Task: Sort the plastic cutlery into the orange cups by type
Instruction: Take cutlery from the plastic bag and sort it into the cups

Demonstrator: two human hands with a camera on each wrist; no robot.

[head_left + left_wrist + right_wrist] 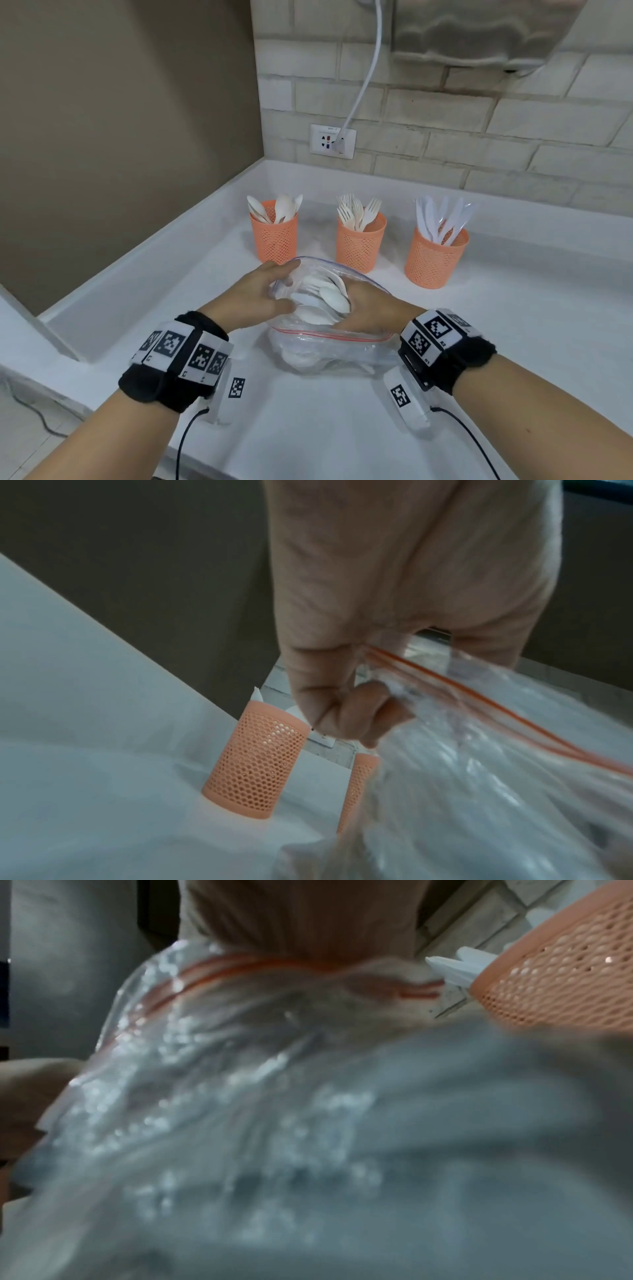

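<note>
Reaching into the clear bag [329,346] on the surface [342,428], the right hand [370,305] hides its fingers; three orange cups [360,245] already hold sorted cutlery. Left wrist: left hand [346,710] pinches the bag's rim. Right wrist: only blurred plastic; more cutlery remains.

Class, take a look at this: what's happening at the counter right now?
A person is sorting plastic cutlery from a clear zip bag into three orange cups. The left hand grips the bag's open rim, while the right hand reaches inside among loose pieces. Behind stand the spoon cup, the fork cup and the knife cup, each already partly filled.
</note>
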